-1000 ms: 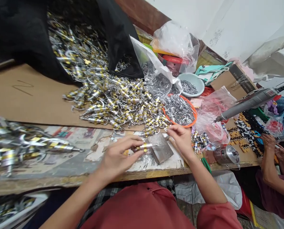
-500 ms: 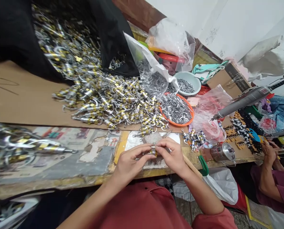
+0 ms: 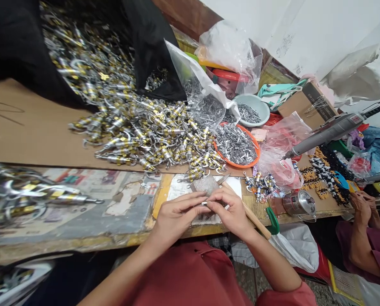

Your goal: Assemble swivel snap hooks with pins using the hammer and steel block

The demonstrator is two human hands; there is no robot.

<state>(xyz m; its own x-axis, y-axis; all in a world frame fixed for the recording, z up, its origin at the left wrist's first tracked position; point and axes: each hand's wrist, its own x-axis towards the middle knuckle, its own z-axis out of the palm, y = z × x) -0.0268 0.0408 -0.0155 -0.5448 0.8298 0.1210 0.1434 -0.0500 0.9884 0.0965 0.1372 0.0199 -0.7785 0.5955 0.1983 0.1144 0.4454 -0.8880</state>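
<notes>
My left hand [image 3: 174,216] and right hand [image 3: 230,212] pinched one small metal clasp [image 3: 204,204]; a slip could have dropped it toward the heap of clasps [image 3: 145,131] at eleven o'clock.

Both bare forearms reach in from 6 o'clock, left hand [image 3: 176,216] and right hand [image 3: 230,212] meeting fingertip to fingertip, fingers [image 3: 193,199] pinched together.

Two hands of the wearer meet at the table edge, the left hand [image 3: 174,216] and the right hand [image 3: 230,212], pinching one small metal clasp [image 3: 204,203] between them. One orange bowl [image 3: 253,160] and one pale bowl [image 3: 264,108] each hold metal bits too many to count, as does the one heap of clasps [image 3: 139,127]. One grey rotary tool [image 3: 324,134], one small steel pot [image 3: 300,204] and two hands of a co-worker [image 3: 362,208] complete the tally.
</notes>
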